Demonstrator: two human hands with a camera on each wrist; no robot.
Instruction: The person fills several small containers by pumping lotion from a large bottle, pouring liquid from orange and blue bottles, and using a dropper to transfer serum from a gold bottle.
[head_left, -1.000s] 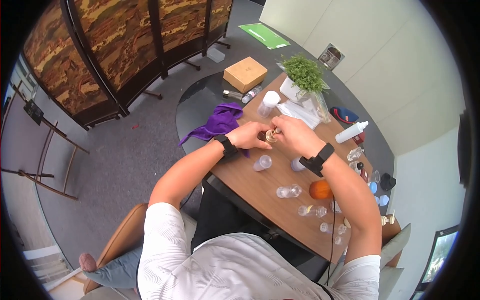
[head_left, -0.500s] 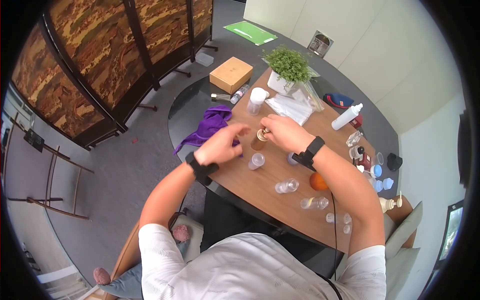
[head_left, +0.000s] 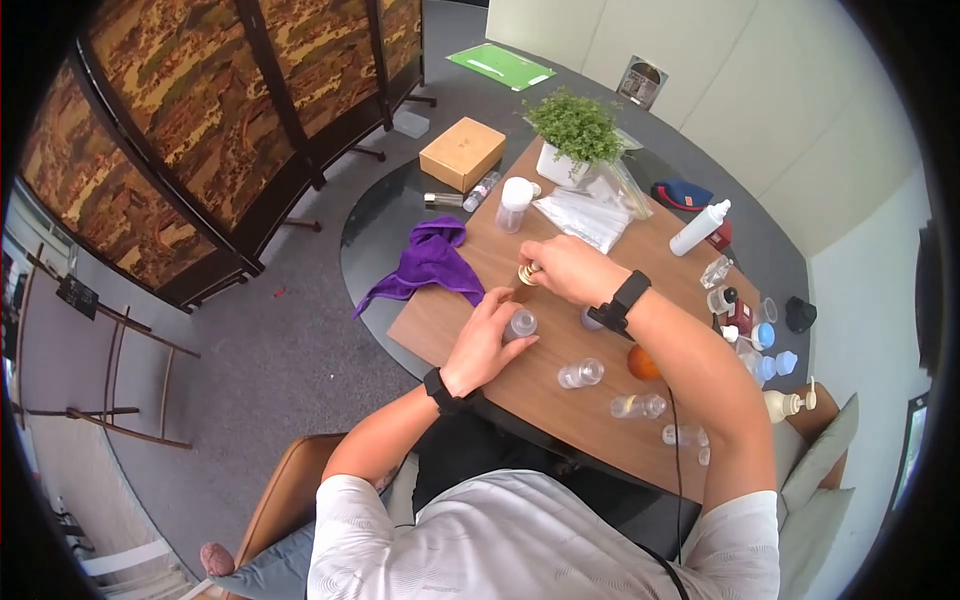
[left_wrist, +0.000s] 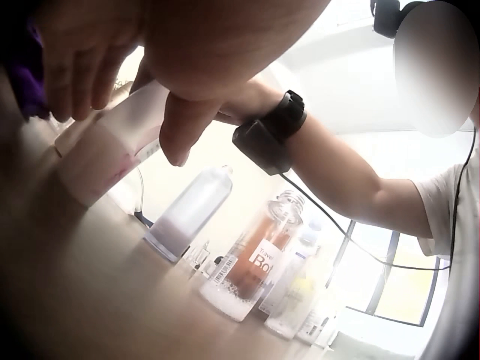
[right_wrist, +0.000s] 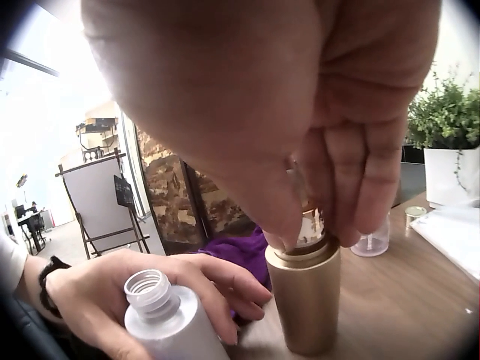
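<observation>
In the head view my left hand [head_left: 482,348] is around a frosted clear bottle [head_left: 520,323] standing near the table's front edge. The right wrist view shows this bottle [right_wrist: 172,324] without a cap, its threaded neck bare, between thumb and fingers. The left wrist view has the bottle [left_wrist: 105,159] tilted by the camera angle. My right hand [head_left: 580,272] pinches a shiny gold top [right_wrist: 311,229] at the mouth of an upright gold bottle [right_wrist: 306,304]. Whether the top is fastened, I cannot tell.
A purple cloth [head_left: 430,262] lies to the left. Behind are a white-capped jar [head_left: 514,205], plastic bags [head_left: 585,218] and a potted plant [head_left: 576,130]. Several clear bottles, one of them [head_left: 581,373], lie or stand toward the right; a white bottle [head_left: 698,229] is farther back.
My left hand let go of the gold bottle, moved back, then came toward the front and round the clear bottle. My right hand stays at the gold top.
</observation>
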